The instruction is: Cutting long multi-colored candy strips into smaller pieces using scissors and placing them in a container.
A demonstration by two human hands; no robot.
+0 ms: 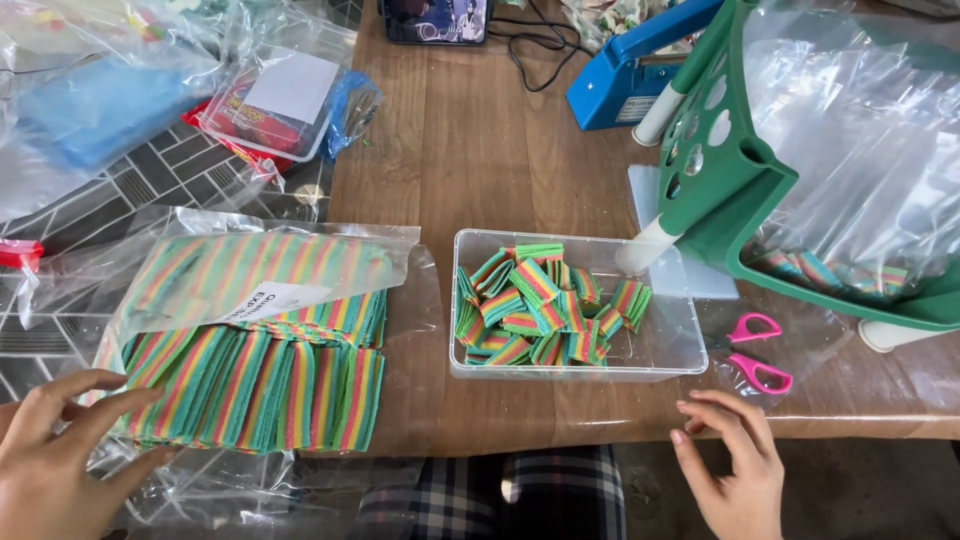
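My left hand (55, 455) hovers with fingers spread at the lower left, its fingertips at the edge of a clear plastic bag (255, 330) holding long rainbow-striped candy strips. My right hand (735, 465) is open near the table's front edge, just below a clear plastic tub (575, 305) with several short cut rainbow candy pieces (540, 305). Pink-handled scissors (758, 350) lie right of the tub, close above my right hand. Neither hand holds anything.
A green plastic stool (730, 170) lies tipped at the right with a clear bag draped in it. A blue heat sealer (625, 75) stands at the back, a phone (435, 20) with a cable behind. More plastic bags (150, 90) lie at the left.
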